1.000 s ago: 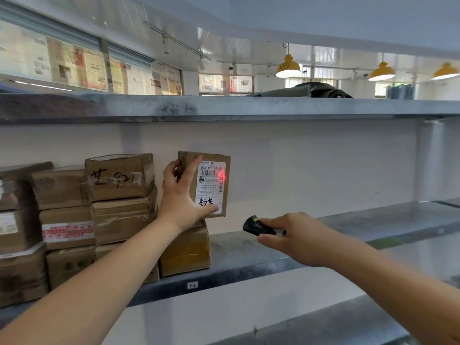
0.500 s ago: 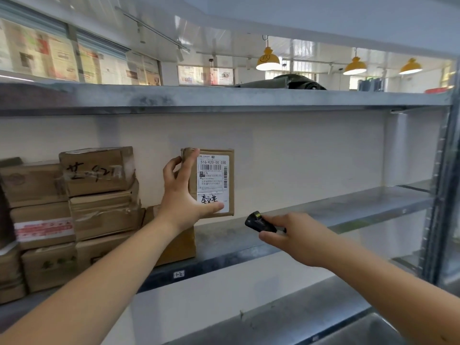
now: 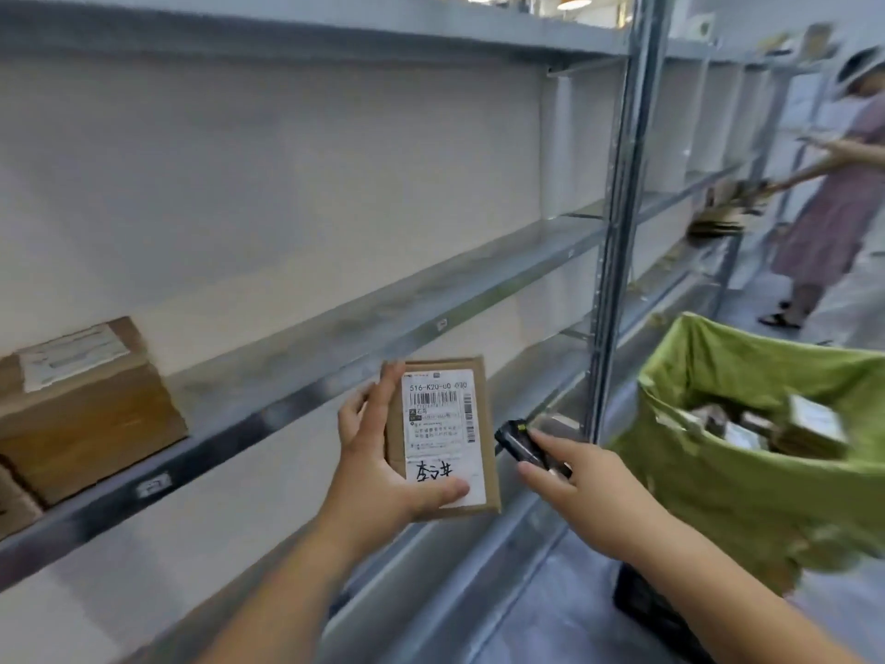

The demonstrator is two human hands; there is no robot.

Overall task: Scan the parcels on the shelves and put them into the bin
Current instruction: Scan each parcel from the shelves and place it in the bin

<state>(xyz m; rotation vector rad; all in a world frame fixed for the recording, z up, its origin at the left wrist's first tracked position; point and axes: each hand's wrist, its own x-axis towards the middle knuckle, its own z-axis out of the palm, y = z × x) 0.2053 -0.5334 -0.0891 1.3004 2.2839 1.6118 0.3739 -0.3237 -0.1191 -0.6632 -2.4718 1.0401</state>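
Boxes on shelf (image 3: pixel 306 357): two brown boxes (image 3: pixel 86 409).
Left hand (image 3: pixel 383 476): grips one small parcel (image 3: pixel 443 436).
Right hand (image 3: pixel 579 491): grips one black scanner (image 3: pixel 519 440).
Bin (image 3: pixel 747 472): one, green.

grey metal shelf (image 3: pixel 306 371), brown cardboard boxes (image 3: pixel 91 414) at its left end

hands (image 3: pixel 378 476): 2 | scanner (image 3: pixel 519 440): 1 | bin (image 3: pixel 747 496): 1 | person (image 3: pixel 833 184): 1
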